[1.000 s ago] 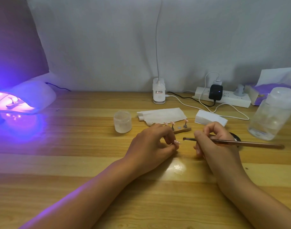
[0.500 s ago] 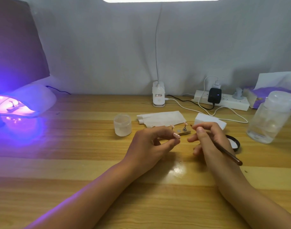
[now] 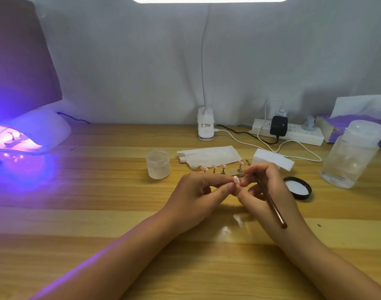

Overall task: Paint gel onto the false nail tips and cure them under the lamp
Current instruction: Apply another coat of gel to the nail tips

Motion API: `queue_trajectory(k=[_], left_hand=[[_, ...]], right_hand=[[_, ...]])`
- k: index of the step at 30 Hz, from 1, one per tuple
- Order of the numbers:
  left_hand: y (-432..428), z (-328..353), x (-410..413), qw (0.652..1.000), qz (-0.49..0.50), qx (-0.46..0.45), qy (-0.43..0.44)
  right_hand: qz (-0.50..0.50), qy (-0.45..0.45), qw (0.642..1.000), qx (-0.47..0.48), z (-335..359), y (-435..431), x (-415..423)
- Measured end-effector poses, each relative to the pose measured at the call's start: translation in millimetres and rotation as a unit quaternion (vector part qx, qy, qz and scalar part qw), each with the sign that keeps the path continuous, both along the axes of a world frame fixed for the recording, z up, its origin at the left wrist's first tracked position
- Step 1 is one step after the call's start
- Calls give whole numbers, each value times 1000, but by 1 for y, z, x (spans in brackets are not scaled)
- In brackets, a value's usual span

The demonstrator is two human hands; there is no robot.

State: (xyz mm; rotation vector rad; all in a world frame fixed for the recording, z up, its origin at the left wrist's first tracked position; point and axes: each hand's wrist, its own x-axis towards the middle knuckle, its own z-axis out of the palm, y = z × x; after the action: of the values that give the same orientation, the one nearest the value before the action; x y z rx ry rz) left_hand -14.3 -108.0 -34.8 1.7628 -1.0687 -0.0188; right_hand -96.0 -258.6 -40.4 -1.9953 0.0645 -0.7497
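My left hand [image 3: 198,195] pinches a small pink false nail tip [image 3: 236,180] between thumb and forefinger at the middle of the table. My right hand [image 3: 265,191] grips a thin brown brush [image 3: 269,200], its handle lying back over the hand, and its fingertips touch the left hand's beside the tip. Behind the hands, several pink nail tips on small stands [image 3: 222,167] sit in a row on a holder. A frosted gel jar [image 3: 158,163] stands open to their left. The curing lamp [image 3: 31,135] glows violet at far left with a holder inside.
The jar's black lid [image 3: 299,188] lies right of my hands. A clear plastic bottle [image 3: 354,154] stands at far right, with a tissue pack [image 3: 347,122] behind. White wipes [image 3: 209,155], a white block [image 3: 271,159], a power strip [image 3: 289,132] with cables and a desk lamp base [image 3: 205,126] lie behind.
My right hand swung the brush from pointing sideways to lying back over the hand, and moved left until its fingertips met the left hand. The view tilted up slightly.
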Motion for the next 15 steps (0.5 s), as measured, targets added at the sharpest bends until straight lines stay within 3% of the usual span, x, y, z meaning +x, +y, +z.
queue_trajectory(k=[9,15], left_hand=[[-1,3,-5,999,-3,6,49],[2,5,-9,1000,-8,13,19]], right_hand=[[16,-11,999,-27,-1,2,-2],[-8,-20,998,-60,5,6,-6]])
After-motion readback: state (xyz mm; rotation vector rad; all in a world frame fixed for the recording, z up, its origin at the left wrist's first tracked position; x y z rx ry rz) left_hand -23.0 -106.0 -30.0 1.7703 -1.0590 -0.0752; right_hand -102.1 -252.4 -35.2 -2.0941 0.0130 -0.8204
